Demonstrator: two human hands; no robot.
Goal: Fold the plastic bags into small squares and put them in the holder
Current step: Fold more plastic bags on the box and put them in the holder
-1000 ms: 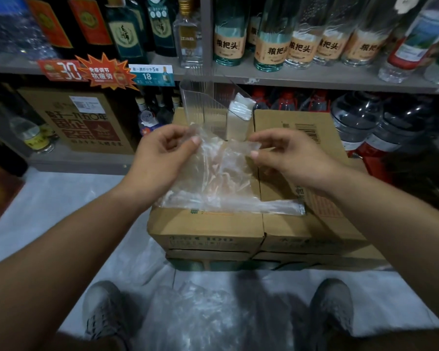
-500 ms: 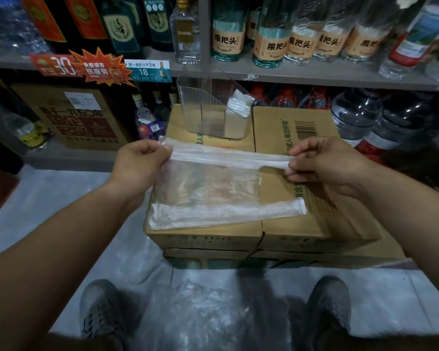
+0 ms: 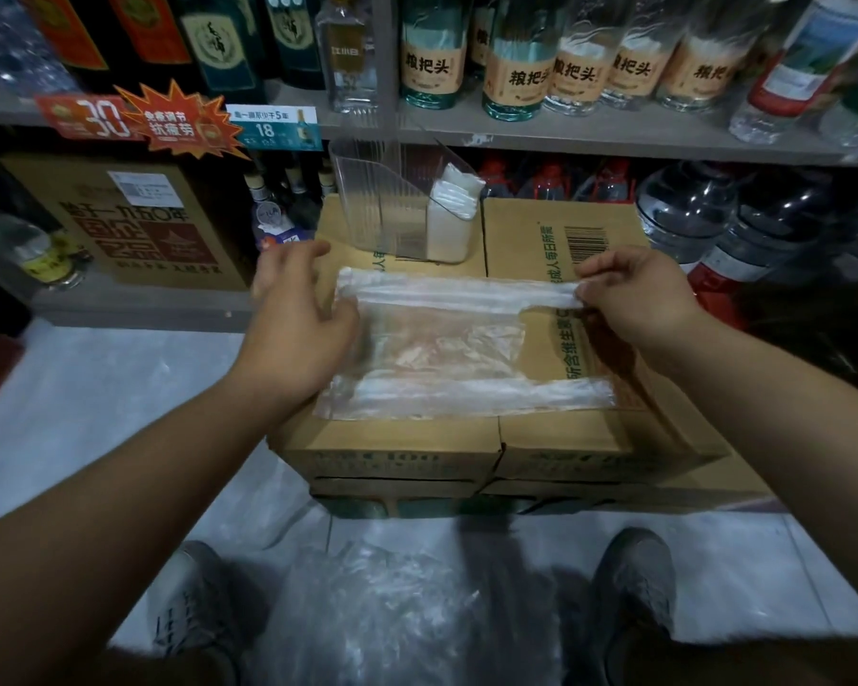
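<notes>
Plastic bag point(image 3: 442, 349) lies flat on the cardboard boxes point(image 3: 397, 440). Its long axis runs left to right across me, with two thickened bands parallel to it: one far, one along the near box edge.

Right hand point(image 3: 635, 299): thumb and fingers pinch the right tip of the far band, drawing it straight.

Left hand point(image 3: 293, 324): fingers loose and spread, lying over the bag's left end. No pinch visible, though the hand is blurred.

So the bag sits between my hands, with the left on its body and the right out at the handle tip.

Holder point(image 3: 377, 210) stands upright just beyond the far band, left of centre, with folded bags point(image 3: 454, 220) stacked in its right side.

Judgement: the next fold runs along the long axis, far band toward near. The left hand is placed to pin, the right to carry.
</notes>
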